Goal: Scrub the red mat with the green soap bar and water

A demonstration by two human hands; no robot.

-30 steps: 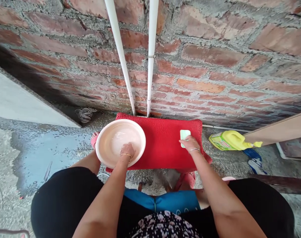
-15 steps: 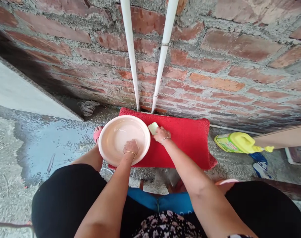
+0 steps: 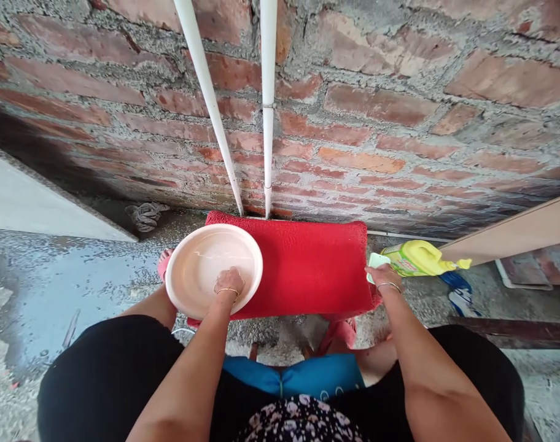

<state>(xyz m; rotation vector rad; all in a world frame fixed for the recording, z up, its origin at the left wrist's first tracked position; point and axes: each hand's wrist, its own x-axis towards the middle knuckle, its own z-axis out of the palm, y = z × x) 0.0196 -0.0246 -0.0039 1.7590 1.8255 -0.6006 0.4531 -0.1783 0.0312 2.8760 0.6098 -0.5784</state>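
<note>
My left hand [image 3: 229, 282] is inside a pale pink basin [image 3: 175, 288], low over its bottom near the right side. Its fingers point away from me and are mostly hidden, so I cannot tell how they are held. A shallow layer of clear liquid seems to lie in the basin. The basin rests on the left end of a red folded mat [image 3: 312, 270]. At the mat's right edge, my right hand [image 3: 387, 279] is closed on a pale green rectangular block [image 3: 378, 265], whose exact kind I cannot make out.
A yellow bottle [image 3: 418, 258] lies on its side just past my right hand, beside a blue and white cloth [image 3: 462, 294]. Two white pipes [image 3: 268, 123] run down the brick wall [image 3: 353, 159]. Wet floor [image 3: 77, 270] and a bundled grey rag [image 3: 146, 216] are on the left.
My right hand has carried the pale green block rightward, from beside the basin to the mat's right edge. My left hand stays in the basin. The view has shifted slightly right.
</note>
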